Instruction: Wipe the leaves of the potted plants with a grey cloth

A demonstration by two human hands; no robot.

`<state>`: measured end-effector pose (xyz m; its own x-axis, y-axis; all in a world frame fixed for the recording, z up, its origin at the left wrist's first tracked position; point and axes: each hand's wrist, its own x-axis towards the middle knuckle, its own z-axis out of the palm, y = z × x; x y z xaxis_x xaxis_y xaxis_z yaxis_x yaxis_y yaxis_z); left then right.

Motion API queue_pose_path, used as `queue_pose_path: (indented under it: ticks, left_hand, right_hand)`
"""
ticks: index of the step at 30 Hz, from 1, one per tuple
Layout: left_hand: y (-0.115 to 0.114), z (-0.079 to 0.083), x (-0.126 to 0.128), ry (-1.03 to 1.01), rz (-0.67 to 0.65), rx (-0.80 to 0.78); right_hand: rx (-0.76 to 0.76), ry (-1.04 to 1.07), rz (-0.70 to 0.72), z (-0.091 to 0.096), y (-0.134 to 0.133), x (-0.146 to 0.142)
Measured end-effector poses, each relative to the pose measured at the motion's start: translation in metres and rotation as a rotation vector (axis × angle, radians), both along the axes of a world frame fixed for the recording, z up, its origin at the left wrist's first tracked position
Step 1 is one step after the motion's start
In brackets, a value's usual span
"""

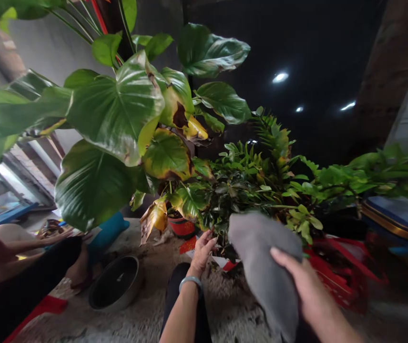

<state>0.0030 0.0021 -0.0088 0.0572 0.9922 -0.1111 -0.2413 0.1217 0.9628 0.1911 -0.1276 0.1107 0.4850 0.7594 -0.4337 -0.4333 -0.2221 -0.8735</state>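
Note:
A grey cloth (266, 271) hangs from my right hand (306, 281), the thumb pressed over its surface and the other fingers hidden behind it. My left hand (202, 252), with a pale bangle (190, 282) at the wrist, reaches into the base of a leafy green potted plant (239, 186). Its fingers are curled together by the low dark leaves, and whatever they pinch is too small to make out. Just beyond that hand, a red and white pot rim or wrapper (229, 264) shows under the leaves.
A large-leaved plant (114, 105) with browned, yellowing leaves spreads overhead at left. Behind the hand stands a red pot (181, 227). A dark round basin (115, 284) sits at lower left, near a seated person (7, 281). To the right lies a red bag (347, 271).

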Motion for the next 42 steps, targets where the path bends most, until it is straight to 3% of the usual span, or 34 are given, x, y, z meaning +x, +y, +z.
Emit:
queue_pose_path:
  ticks: [3, 6, 8, 11, 13, 16, 19, 21, 23, 25, 28, 30, 34, 36, 38, 42]
  left_hand:
    - [-0.002, -0.004, 0.004, -0.012, 0.015, -0.02]
    - [-0.006, -0.005, 0.01, -0.007, -0.029, -0.042]
    - [-0.008, -0.004, 0.012, -0.012, -0.074, -0.047]
    - [-0.011, -0.001, 0.013, -0.011, -0.12, -0.06]
    - [-0.011, 0.002, 0.012, -0.003, -0.134, -0.068]
    - [-0.012, 0.006, 0.011, 0.004, -0.152, -0.068]
    - [-0.015, 0.009, 0.014, 0.0, -0.155, -0.074]
    - [-0.017, 0.009, 0.016, 0.008, -0.159, -0.078]
    - [-0.019, 0.008, 0.018, 0.027, -0.165, -0.078]
    - [-0.019, 0.006, 0.014, 0.073, -0.171, -0.072]
    - [-0.022, 0.003, 0.002, 0.271, -0.241, -0.079]
    - [-0.034, 0.006, -0.006, 0.327, -0.355, -0.098]
    - [-0.08, 0.023, -0.002, -0.081, -0.539, -0.114]
    - [-0.105, 0.032, 0.011, -0.238, -0.458, -0.195]
    - [-0.121, 0.039, 0.023, -0.289, -0.284, -0.306]
    - [-0.126, 0.049, 0.025, -0.281, -0.035, -0.319]
  right_hand:
    - [0.213, 0.092, -0.224, 0.028, 0.041, 0.022]
    - [0.206, 0.238, -0.2, 0.022, 0.067, 0.023]
    - [0.071, 0.29, -0.102, 0.0, 0.06, 0.012]
    - [-0.12, 0.31, 0.05, -0.032, 0.019, -0.005]
    - [-0.188, 0.332, 0.114, -0.035, -0.007, -0.005]
    - [-0.136, 0.326, 0.033, -0.009, -0.012, 0.012]
    - [0.148, 0.259, -0.162, 0.023, 0.023, 0.029]
    - [0.266, 0.248, -0.201, 0.029, 0.048, 0.029]
    - [0.21, 0.298, -0.139, 0.016, 0.06, 0.017]
    - [0.065, 0.365, -0.038, -0.009, 0.053, 0.001]
    - [-0.092, 0.395, 0.091, -0.05, 0.018, -0.018]
    - [-0.106, 0.33, 0.145, -0.068, -0.006, -0.02]
    - [-0.051, 0.144, 0.172, -0.078, -0.026, -0.019]
    - [-0.077, -0.025, 0.216, -0.075, -0.024, -0.025]
    - [-0.082, -0.246, 0.308, -0.067, -0.021, -0.034]
    - [0.121, -0.516, 0.599, -0.025, -0.021, -0.039]
